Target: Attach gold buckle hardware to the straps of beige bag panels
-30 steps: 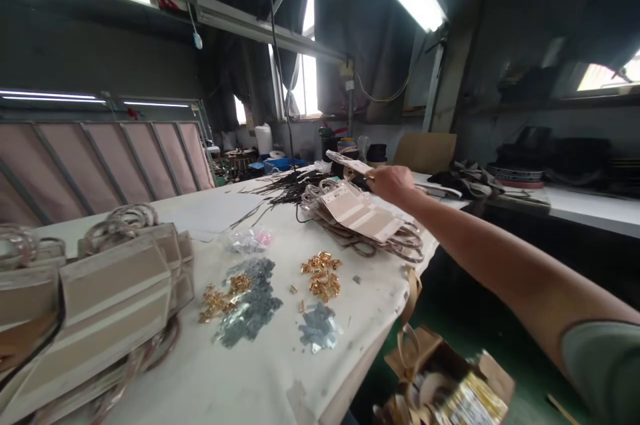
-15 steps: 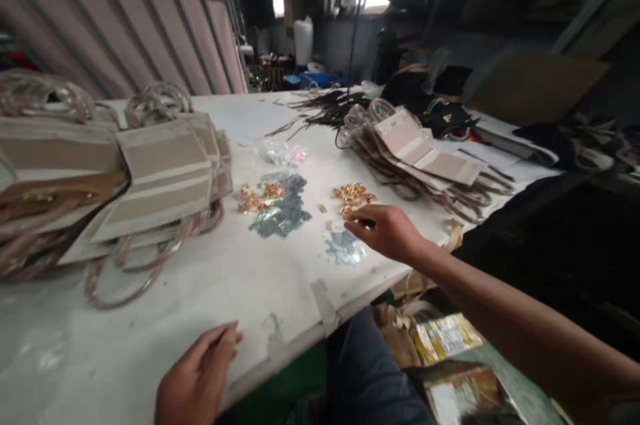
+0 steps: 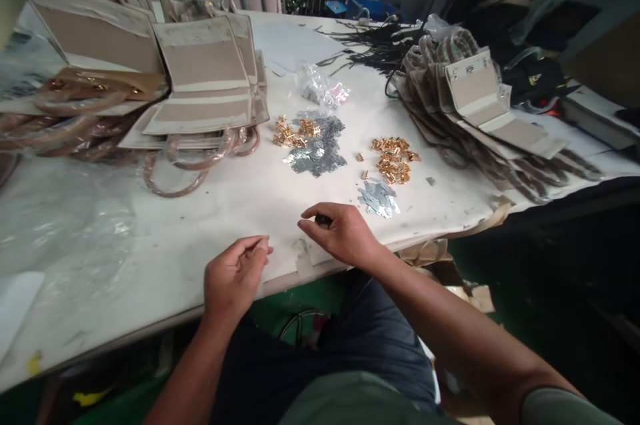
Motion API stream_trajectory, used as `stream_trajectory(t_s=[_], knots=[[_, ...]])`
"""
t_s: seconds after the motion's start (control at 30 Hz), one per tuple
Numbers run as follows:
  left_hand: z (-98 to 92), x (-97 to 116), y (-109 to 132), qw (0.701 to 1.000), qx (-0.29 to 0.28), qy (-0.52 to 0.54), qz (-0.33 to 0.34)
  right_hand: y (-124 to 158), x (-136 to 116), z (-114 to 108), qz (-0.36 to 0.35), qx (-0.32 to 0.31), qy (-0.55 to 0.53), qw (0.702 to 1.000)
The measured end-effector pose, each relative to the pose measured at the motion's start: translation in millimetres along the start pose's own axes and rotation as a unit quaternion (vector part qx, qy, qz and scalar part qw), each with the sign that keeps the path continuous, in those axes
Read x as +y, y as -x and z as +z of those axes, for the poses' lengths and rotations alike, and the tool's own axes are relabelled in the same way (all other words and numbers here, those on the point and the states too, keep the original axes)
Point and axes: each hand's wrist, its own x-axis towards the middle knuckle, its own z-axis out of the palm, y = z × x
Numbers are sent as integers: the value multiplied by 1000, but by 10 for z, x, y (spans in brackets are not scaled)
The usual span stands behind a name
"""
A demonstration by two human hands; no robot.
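My left hand [image 3: 236, 278] is at the front of the white table, closed, with thumb and forefinger pressed together. Whatever is between those fingertips is too small to make out. To its right, my right hand [image 3: 343, 233] hovers near the table edge, its fingers curled and the thumb and forefinger tips close together. Something small and dark [image 3: 323, 219] shows inside its curl; its kind cannot be told. Beyond the right hand lie a small pile of flat silver metal plates [image 3: 379, 199] and a heap of gold metal clasps [image 3: 395, 161]. Two loose gold clasps lie beside them.
Further left are grey metal plates [image 3: 320, 145] with more gold clasps [image 3: 287, 133] and a clear plastic bag [image 3: 316, 86]. Stacked beige bag pieces with wrapped handles stand at left [image 3: 203, 58] and right [image 3: 480, 88]. Black strips [image 3: 380, 45] lie at the back.
My right hand has left the gold clasps and come back toward the table's front edge, close to my left hand. The view has tilted downward, and more of both arms shows.
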Motion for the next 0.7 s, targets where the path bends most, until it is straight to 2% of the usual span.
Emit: stream_trajectory(t_s=[0.17, 0.4, 0.5, 0.57, 0.6, 0.7], knots=[[-28, -77, -22, 1000, -5, -22, 16, -103, 23, 184, 59, -83, 112, 988], [-54, -230, -27, 998, -15, -40, 39, -93, 63, 284, 62, -73, 137, 986], [-44, -199, -3, 999, -13, -3, 38, -46, 73, 295, 36, -62, 148, 986], [-96, -91, 72, 998, 22, 50, 27, 6, -2, 234, -4, -42, 132, 990], [-152, -16, 133, 995, 62, 79, 28, 41, -79, 169, -34, -19, 107, 993], [-440, 211, 385, 977, 182, 88, 70, 180, -441, -146, -132, 126, 18, 983]])
